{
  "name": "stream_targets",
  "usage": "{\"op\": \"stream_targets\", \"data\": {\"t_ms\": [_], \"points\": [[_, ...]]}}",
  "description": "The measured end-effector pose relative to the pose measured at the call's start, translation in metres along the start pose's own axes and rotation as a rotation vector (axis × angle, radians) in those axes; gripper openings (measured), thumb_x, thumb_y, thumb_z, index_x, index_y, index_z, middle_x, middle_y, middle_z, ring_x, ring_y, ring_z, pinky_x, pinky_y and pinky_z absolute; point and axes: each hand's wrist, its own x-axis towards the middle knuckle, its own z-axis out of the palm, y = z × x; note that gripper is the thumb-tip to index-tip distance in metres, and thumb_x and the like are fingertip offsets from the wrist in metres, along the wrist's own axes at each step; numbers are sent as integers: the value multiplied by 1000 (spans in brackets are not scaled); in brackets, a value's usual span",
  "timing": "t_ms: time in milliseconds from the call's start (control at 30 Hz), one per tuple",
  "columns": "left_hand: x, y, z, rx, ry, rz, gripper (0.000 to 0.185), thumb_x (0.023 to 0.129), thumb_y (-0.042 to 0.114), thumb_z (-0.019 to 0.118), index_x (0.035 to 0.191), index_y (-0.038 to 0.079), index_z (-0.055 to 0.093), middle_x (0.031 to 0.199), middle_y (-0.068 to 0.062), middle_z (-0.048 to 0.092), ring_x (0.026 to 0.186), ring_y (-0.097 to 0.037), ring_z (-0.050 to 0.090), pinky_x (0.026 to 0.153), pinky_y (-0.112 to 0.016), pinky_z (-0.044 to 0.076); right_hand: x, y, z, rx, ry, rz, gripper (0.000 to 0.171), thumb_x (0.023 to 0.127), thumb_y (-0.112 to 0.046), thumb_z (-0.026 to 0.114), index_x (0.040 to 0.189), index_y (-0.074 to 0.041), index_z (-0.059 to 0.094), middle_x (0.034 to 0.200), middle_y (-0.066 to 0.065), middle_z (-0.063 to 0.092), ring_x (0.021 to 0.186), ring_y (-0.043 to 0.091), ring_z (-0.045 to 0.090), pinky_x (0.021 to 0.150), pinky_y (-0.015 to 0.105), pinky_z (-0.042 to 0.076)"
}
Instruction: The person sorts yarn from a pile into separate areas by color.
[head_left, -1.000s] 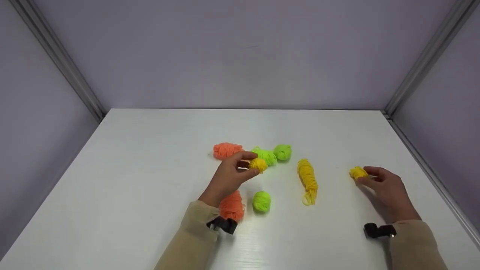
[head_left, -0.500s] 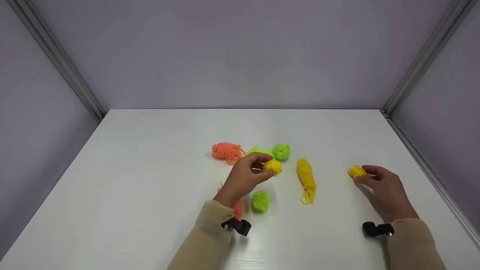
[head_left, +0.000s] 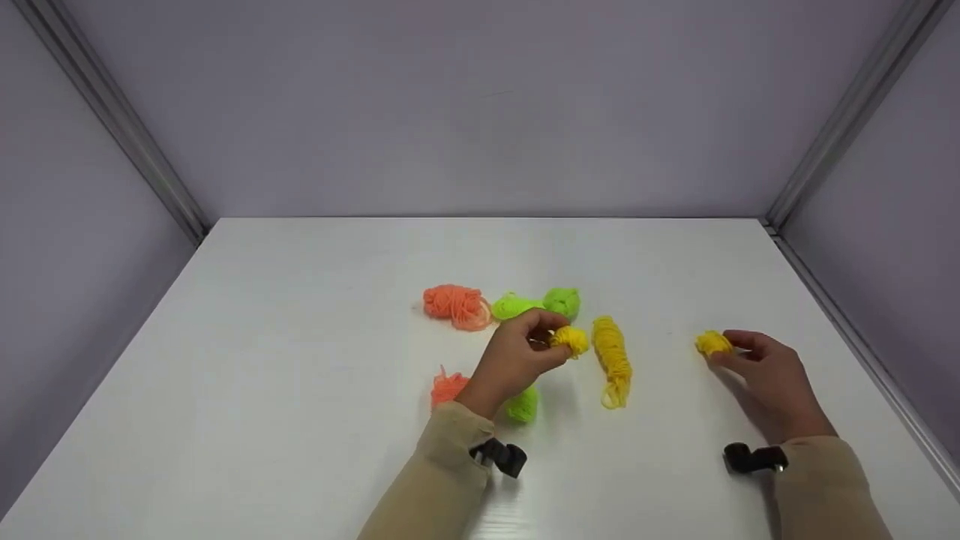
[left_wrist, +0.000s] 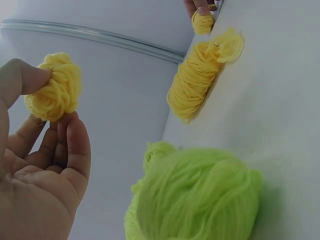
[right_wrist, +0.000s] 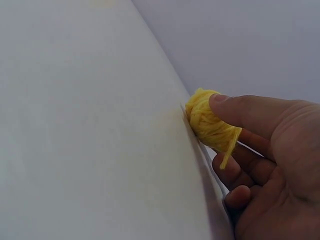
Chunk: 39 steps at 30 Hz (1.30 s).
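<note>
My left hand (head_left: 517,360) pinches a small yellow yarn ball (head_left: 570,340) between thumb and fingers; in the left wrist view that ball (left_wrist: 59,87) is held up off the table. Just right of it lies a long yellow yarn skein (head_left: 613,360) with a loose looped end. Over on the right, my right hand (head_left: 772,382) grips another small yellow yarn ball (head_left: 713,343), and a short loose strand hangs from this ball (right_wrist: 212,120) in the right wrist view. Beneath the left wrist, a green yarn ball (head_left: 523,406) and an orange yarn bundle (head_left: 448,387) are partly covered.
Behind the left hand lie an orange yarn skein (head_left: 455,305), a light green yarn bundle (head_left: 514,305) and a green yarn ball (head_left: 562,301). All rest on a white table (head_left: 300,360) with pale walls (head_left: 480,112) at its back and sides.
My left hand has carried its yellow yarn ball rightward, from in front of the green yarn to beside the long yellow skein. The right hand and its ball have hardly moved.
</note>
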Motion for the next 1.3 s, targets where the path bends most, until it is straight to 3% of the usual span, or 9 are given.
{"op": "stream_targets", "data": {"t_ms": [167,467,967,1300], "points": [[4,0,14,-10,-17,25,25,89,15,75,113,19,69,108,6,66,93,-15,61,81,-26,56,-1,2,-3,-8,-1,-2,74,95,-54,63,151,-11,44,144,19,46,123,34,42,98,42,38],[11,-6,35,1,-16,59,26,89,16,75,114,18,70,105,10,66,91,-9,60,80,-23,54,-2,4,-4,-7,-1,-15,76,94,-56,64,150,-10,45,139,18,50,119,31,45,94,35,39],[20,-10,63,-23,-1,31,25,88,16,77,112,18,70,106,12,65,91,-6,61,81,-21,54,-4,0,-1,-13,2,-25,75,94,-55,63,150,-9,45,141,19,49,121,33,45,96,37,40],[23,-2,87,-60,-15,-10,24,87,15,79,109,21,70,101,16,64,88,-4,60,77,-19,54,-6,-2,3,27,4,31,75,93,-56,64,151,-13,44,142,16,46,124,33,41,101,44,38]]}}
